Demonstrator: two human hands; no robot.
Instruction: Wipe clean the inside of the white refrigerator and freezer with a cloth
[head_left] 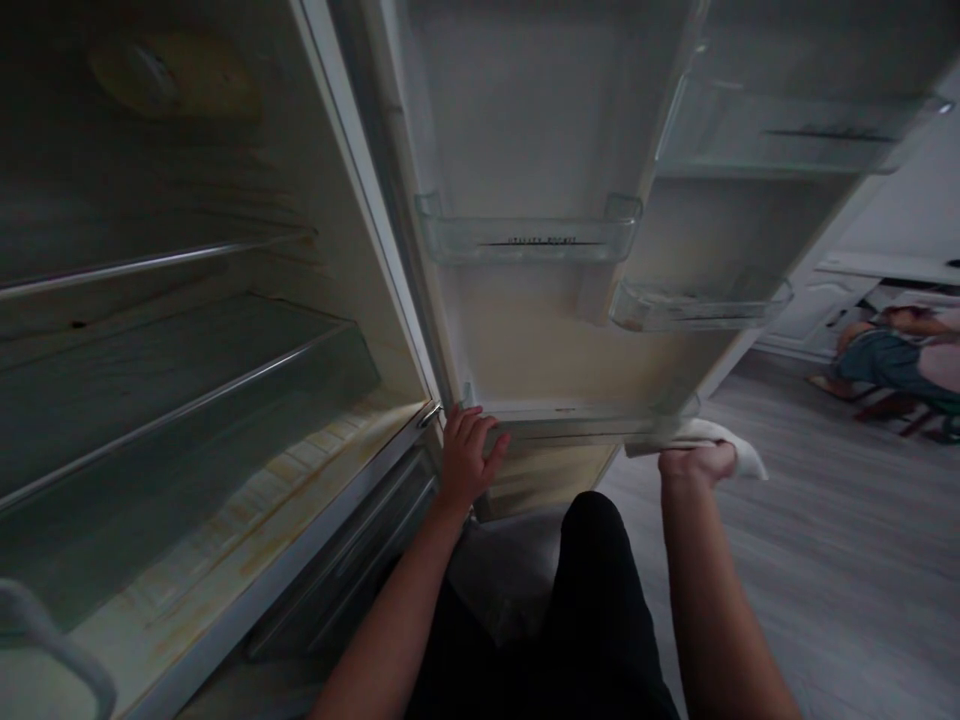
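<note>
A refrigerator stands open before me, its door (525, 330) swung to the right. My left hand (469, 455) touches the left end of the lowest door bin (559, 428), close to the hinge, with fingers stretched and the thumb apart. At that bin's right end, my right hand (696, 462) grips a white cloth (750, 462). The cloth reaches under and against the door's edge; my right fingertips are mostly hidden by it.
Clear plastic door bins (532, 238) sit higher up. Left is the stained fridge interior with a glass shelf (187, 400) and a lower rim (300, 520). A seated person (892, 360) is at far right, near white cabinets (802, 310), above a grey wood-look floor (840, 540).
</note>
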